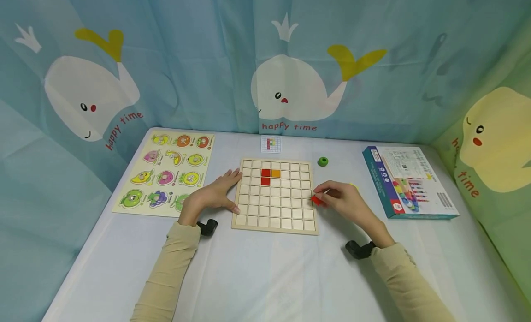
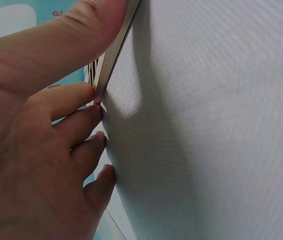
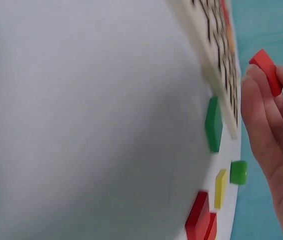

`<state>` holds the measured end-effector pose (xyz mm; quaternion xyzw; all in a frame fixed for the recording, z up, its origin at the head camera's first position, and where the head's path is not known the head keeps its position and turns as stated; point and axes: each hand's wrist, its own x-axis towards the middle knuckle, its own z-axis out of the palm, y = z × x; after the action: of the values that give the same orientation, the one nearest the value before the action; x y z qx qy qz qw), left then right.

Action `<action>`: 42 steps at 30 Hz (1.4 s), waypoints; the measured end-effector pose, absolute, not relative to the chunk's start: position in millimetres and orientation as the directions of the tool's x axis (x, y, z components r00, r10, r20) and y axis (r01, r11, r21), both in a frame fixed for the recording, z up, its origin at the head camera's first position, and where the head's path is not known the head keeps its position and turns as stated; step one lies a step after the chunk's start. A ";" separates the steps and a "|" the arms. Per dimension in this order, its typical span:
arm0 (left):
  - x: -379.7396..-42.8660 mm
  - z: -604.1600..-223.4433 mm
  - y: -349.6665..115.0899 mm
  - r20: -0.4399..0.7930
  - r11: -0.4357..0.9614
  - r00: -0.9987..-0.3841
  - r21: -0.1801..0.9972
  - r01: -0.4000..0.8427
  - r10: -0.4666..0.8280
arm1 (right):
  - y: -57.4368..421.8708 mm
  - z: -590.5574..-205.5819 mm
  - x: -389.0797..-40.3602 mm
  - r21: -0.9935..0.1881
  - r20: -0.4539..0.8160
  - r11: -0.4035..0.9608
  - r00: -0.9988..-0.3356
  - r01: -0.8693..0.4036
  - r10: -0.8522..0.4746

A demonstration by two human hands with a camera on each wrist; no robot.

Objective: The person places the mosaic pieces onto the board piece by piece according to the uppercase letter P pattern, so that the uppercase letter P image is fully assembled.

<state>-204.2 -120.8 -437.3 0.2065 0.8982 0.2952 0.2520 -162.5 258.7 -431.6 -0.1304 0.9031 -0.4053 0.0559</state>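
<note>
Sleeves (image 1: 171, 271) angled inward | left hand (image 1: 210, 195) spread (touching board (image 1: 286, 203)) | right hand (image 1: 347, 202) pinches block (image 3: 267, 73)

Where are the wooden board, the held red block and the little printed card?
Wooden board (image 1: 275, 199): head view, bare square near its middle.
Red block (image 3: 268, 72): right wrist view, middle of its visible side.
Printed card (image 1: 271, 144): head view, middle of its face.

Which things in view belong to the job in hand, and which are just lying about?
Part of the job:
wooden grid board, left hand at its edge
held red tile, in right hand
placed red tiles and orange tile
likely pattern card, green tile, yellow tile, loose red tiles

Apparently just lying about:
fruit puzzle board
toy box
green bead
</note>
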 end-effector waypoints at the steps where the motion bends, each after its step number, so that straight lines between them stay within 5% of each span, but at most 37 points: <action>1: -204.2 -437.3 -121.0 -0.331 0.742 -0.788 0.632 0.223 0.520 | 256.7 -430.9 -163.3 -0.761 -0.003 0.624 -0.960 -0.178 -0.279; 20: -205.9 -437.7 -121.2 -0.335 0.737 -0.780 0.637 0.227 0.530 | 219.0 -424.5 -181.4 -0.905 -0.156 0.424 -0.948 0.024 -0.279; 42: -207.8 -439.9 -122.4 -0.336 0.737 -0.774 0.634 0.235 0.536 | 174.3 -409.3 -204.9 -0.811 0.017 0.544 -0.939 -0.214 -0.345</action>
<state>-207.8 -122.4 -439.9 0.2152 0.8955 0.2920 0.2578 -204.9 174.3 -409.3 -0.1597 0.8756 -0.4501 0.0724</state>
